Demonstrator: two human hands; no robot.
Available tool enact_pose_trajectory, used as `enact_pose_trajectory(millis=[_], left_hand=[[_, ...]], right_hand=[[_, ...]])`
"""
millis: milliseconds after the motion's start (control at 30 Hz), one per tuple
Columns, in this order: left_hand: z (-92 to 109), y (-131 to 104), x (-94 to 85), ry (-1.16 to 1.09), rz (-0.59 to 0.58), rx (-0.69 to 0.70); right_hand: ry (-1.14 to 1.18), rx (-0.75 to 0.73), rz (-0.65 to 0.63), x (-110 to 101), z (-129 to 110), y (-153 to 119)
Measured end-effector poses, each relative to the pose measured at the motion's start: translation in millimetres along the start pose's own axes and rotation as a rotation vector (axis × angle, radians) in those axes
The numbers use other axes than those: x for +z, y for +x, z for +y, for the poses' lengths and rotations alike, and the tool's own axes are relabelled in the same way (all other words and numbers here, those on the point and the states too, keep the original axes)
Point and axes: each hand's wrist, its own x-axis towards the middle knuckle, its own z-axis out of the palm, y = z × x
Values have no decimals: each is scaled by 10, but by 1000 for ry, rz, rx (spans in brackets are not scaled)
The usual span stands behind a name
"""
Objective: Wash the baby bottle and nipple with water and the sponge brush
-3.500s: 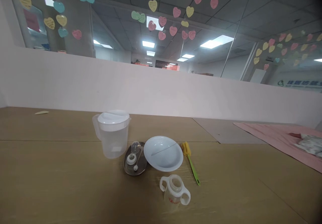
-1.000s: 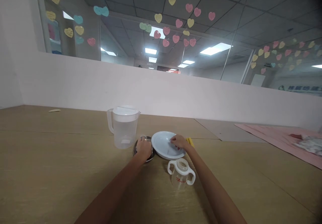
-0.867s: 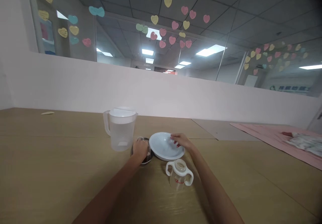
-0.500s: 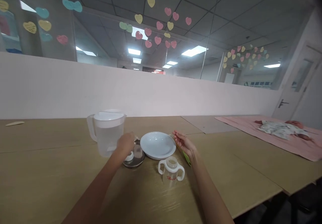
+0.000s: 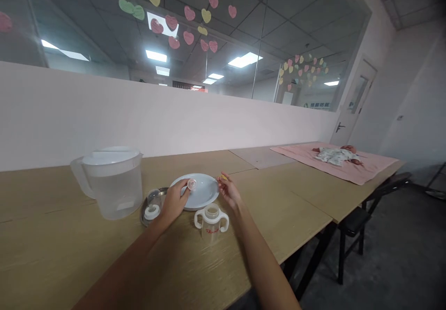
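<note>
I have the left hand (image 5: 174, 202) pinching a small clear piece (image 5: 192, 184), which shows over the left part of the white bowl (image 5: 205, 193); how high above it, I can't judge. At the bowl's far right edge, the fingertips of the right hand (image 5: 230, 192) are together on a yellow piece (image 5: 224, 177), mostly hidden from me.

That first pinch worries me most: the clear piece is slight and looks smooth, so a loose hold could let it slip into the bowl or onto the table (image 5: 174, 268). The bottle (image 5: 211, 228) stands upright between the arms, just on the bowl's near side, and an inward swing could catch a handle and tip it. The left hand also covers part of the tray (image 5: 142, 218), so a careless pull back might knock the clear cover (image 5: 154, 197) or white ring (image 5: 152, 213).

The clear piece itself looks round and see-through, with a paler rim and a small circle in the middle, perhaps a bottle teat.
</note>
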Motion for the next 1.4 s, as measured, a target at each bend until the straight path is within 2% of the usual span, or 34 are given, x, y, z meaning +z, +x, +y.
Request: enact_pose_trajectory(millis=[267,533,900,1067,1233,1400], left_hand=[[-122,-195,257,46,1,25],[-184,-422,497,207,80,-64],[-147,-475,489,143,89,-41],[-124,-488,493,102,85,-102],[-165,-494,522,54,137,-105],[-166,-501,527,63,141,-83]], right_hand=[[-34,-78,2,102,-6,-58],[-188,-170,-127,186,-38,-167],[-355,-395,-129,334,-138,-281],[-424,-403,-156,330,-172,-294],[-467,-420,-166,306,-201,-301],[-459,-425,-143,277,-167,-273]])
